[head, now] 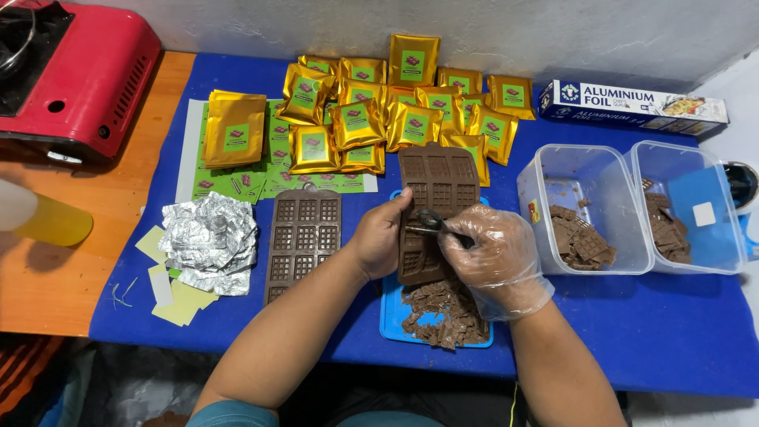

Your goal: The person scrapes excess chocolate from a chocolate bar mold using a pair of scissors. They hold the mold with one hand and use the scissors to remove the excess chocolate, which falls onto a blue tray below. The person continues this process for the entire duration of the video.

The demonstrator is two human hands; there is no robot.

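A brown mould [437,186] is held tilted over a blue tray [393,312] at mid-counter. Its left edge is gripped by the bare left hand [382,237]. A small dark tool [429,222], hard to make out, is pinched by the gloved right hand [494,255]. Chocolate scraps [443,308] are heaped on the tray, partly hidden by the wrist. A second mould [303,237] lies just left.

Brown grid-patterned mould [437,186]; blue tray [393,312] beneath. Gold pouches [357,124] with green labels. Crinkled silver foil [209,241]. Blue cloth [672,332] over orange wooden tabletop [95,229]. Red stove [83,75].
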